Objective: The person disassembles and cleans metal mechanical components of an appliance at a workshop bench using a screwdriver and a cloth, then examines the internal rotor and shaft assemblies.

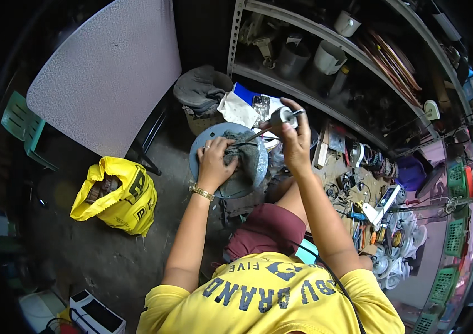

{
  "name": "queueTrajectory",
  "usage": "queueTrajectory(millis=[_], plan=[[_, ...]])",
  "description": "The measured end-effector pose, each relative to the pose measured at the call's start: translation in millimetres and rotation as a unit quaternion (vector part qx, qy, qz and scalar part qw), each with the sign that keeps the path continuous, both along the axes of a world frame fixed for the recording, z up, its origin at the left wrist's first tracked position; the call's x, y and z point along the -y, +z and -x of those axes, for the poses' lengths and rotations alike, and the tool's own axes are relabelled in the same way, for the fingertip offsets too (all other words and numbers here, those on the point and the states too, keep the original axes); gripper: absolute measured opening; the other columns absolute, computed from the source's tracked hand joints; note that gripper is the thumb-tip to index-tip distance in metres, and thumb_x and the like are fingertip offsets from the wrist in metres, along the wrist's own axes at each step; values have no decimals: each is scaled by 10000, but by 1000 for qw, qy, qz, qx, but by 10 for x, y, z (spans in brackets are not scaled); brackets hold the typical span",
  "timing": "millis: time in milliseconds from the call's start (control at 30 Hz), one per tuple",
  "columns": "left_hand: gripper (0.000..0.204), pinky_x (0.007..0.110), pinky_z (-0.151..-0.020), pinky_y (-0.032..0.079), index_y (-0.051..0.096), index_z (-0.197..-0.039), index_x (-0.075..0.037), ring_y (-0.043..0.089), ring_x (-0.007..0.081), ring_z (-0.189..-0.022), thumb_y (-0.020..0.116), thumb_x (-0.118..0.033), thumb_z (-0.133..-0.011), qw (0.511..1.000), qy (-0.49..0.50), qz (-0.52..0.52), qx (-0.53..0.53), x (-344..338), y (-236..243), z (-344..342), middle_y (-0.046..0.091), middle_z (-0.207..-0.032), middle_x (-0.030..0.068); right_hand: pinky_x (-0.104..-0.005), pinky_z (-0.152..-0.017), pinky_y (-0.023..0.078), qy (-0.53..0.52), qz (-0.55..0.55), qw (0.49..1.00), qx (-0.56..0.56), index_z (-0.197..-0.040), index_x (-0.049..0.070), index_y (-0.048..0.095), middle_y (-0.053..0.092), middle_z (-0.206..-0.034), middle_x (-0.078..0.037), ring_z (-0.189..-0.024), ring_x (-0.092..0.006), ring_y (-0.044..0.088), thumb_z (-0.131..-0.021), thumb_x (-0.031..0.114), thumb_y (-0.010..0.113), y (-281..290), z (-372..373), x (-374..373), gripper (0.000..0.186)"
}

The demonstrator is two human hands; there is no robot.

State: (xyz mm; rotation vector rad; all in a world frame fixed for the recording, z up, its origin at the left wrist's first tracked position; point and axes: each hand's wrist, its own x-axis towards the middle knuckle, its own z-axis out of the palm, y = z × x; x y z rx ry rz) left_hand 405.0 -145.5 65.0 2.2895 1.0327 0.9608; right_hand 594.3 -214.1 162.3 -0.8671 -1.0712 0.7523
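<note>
My right hand (pixel 296 139) is raised above the far right side of a round blue stool (pixel 196 151). Its fingers grip a short grey cylinder on a thin metal shaft, which looks like a motor rotor (pixel 277 116). The shaft slants down to the left toward a dark grey-green cloth (pixel 246 149) on the stool. My left hand (pixel 214 163) has its fingers curled on this cloth. Whether the shaft's lower end is inside the cloth, I cannot tell.
A yellow plastic bag (pixel 131 203) stands on the floor at left, near a large pale panel (pixel 108 72). Behind the stool is a bucket (pixel 198 121) topped with dark cloth. Metal shelves (pixel 314 94) run along the back. Tools and parts crowd a wooden board (pixel 334 167) at right.
</note>
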Motion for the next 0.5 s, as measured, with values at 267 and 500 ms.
queueTrajectory(millis=[267, 500], plan=[[230, 279, -610, 460, 510, -1102, -47, 602, 130, -695, 640, -7, -916, 957, 47, 137, 251, -133, 173, -160, 625, -814, 79, -388, -861, 574, -48, -18, 999, 6, -1387, 6, 404, 619, -972, -123, -902, -242, 696, -994, 315, 626, -12, -54, 83, 547], [350, 490, -964, 412, 630, -1178, -127, 520, 300, -1263, 700, -120, -835, 985, 126, -71, -93, 54, -69, 77, 569, -1321, 73, -273, -675, 511, -3, 83, 991, 104, -1318, 75, 463, 614, -971, -70, -801, -127, 641, -987, 117, 611, -383, 167, -110, 366]])
